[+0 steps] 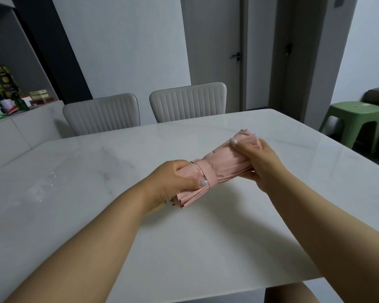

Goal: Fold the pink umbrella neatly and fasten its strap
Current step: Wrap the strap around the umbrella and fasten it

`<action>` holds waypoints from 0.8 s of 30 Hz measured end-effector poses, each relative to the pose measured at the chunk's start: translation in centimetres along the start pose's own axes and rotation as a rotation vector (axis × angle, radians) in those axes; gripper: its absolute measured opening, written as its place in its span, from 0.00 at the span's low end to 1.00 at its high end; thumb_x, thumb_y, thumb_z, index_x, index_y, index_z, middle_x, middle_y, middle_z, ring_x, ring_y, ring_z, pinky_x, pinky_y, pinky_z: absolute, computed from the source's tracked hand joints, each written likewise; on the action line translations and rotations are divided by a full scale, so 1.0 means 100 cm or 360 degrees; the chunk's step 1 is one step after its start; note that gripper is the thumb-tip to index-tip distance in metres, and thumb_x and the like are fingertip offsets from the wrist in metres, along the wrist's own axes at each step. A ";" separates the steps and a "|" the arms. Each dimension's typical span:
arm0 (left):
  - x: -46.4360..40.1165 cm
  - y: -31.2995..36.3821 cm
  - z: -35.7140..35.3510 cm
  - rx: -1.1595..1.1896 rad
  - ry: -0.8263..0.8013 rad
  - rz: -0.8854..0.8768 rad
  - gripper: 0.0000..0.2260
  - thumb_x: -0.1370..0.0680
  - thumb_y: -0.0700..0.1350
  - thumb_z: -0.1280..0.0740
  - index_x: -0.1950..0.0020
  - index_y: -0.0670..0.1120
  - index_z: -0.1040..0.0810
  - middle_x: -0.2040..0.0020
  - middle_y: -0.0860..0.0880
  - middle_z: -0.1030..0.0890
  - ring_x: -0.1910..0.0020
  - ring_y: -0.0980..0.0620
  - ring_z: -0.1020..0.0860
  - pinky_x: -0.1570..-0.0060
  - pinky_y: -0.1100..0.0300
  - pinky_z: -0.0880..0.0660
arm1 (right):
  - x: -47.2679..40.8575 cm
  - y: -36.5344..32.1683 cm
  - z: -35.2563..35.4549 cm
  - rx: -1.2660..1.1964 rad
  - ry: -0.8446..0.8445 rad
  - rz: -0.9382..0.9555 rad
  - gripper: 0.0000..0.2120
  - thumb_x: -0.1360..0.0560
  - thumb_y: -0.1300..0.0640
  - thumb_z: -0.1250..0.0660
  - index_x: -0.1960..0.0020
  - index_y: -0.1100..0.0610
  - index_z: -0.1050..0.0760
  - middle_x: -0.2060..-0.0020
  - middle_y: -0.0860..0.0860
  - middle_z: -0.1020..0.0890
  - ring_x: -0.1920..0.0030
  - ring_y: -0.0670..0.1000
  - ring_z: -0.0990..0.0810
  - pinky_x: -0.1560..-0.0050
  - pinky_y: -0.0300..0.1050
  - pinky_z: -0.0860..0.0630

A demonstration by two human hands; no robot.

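The umbrella is rolled into a tight pink bundle and held just above the table, lying slantwise with its near end low on the left and its far end higher on the right. A pink strap wraps around the bundle close to the near end, lying flat against the folds. The left hand is closed around the near end of the umbrella, its thumb pressed onto the strap where the strap's end sits. The right hand is closed around the far end, thumb on top of the cloth and fingers curled beneath. Loose pleat edges show past both hands. Whether the strap is fully fastened cannot be told, since the thumb covers that spot.

The table under the umbrella is white and marbled, with a few wet-looking streaks left of the umbrella. Beyond the umbrella, two pale ribbed chairs stand at the table's far edge. Right of the umbrella, past the table's corner, stands a green stool. Far left of the umbrella, a cluttered counter runs along the wall. Behind the chairs is a closed door with a dark handle.
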State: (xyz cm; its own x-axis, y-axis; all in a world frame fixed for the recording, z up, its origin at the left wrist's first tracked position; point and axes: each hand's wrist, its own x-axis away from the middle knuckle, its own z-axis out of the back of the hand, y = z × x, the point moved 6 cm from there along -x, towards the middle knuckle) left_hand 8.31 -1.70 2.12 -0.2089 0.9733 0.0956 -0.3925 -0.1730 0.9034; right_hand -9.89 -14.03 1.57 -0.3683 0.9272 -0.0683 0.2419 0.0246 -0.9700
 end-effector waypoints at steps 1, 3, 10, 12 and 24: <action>0.002 0.005 0.001 -0.0204 0.0040 -0.0058 0.17 0.36 0.53 0.22 0.52 0.48 0.20 0.63 0.50 0.20 0.67 0.49 0.23 0.70 0.59 0.28 | -0.002 0.003 0.002 0.0010 0.0024 -0.0083 0.15 0.31 0.49 0.25 0.48 0.50 0.24 0.52 0.51 0.18 0.52 0.51 0.17 0.61 0.46 0.19; 0.006 0.015 0.002 -0.0684 0.0177 -0.0127 0.18 0.36 0.59 0.24 0.51 0.54 0.22 0.60 0.54 0.20 0.64 0.51 0.22 0.68 0.58 0.24 | -0.004 0.008 0.007 0.0000 0.0089 -0.0248 0.16 0.32 0.47 0.25 0.48 0.52 0.24 0.51 0.52 0.18 0.51 0.54 0.18 0.59 0.48 0.19; 0.023 0.041 -0.007 -0.1685 0.0497 -0.0415 0.29 0.30 0.69 0.35 0.32 0.60 0.32 0.44 0.54 0.23 0.42 0.49 0.25 0.49 0.56 0.28 | -0.008 0.013 0.017 -0.0187 0.0276 -0.0313 0.14 0.30 0.57 0.29 0.46 0.59 0.21 0.49 0.59 0.17 0.51 0.60 0.17 0.56 0.59 0.18; 0.028 0.041 0.019 -0.1543 0.0653 -0.0356 0.27 0.26 0.67 0.40 0.30 0.56 0.31 0.39 0.50 0.22 0.39 0.45 0.26 0.43 0.53 0.28 | -0.007 0.008 0.022 -0.0206 0.0347 -0.0202 0.11 0.30 0.58 0.30 0.48 0.58 0.22 0.50 0.59 0.17 0.52 0.59 0.17 0.54 0.60 0.19; 0.024 -0.029 0.071 0.0550 0.0804 0.0200 0.27 0.19 0.64 0.51 0.36 0.43 0.29 0.41 0.37 0.23 0.53 0.40 0.19 0.56 0.48 0.20 | -0.027 0.019 -0.009 -0.0292 0.0397 -0.0188 0.13 0.27 0.56 0.32 0.44 0.56 0.23 0.51 0.55 0.17 0.52 0.58 0.18 0.57 0.57 0.18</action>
State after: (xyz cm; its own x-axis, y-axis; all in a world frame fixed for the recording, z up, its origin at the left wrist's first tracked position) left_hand 15.34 2.17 2.69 -0.6658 0.7421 0.0769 -0.0423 -0.1405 0.9892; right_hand -7.65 -16.12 0.16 -0.1775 0.9764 0.1231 0.3768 0.1830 -0.9081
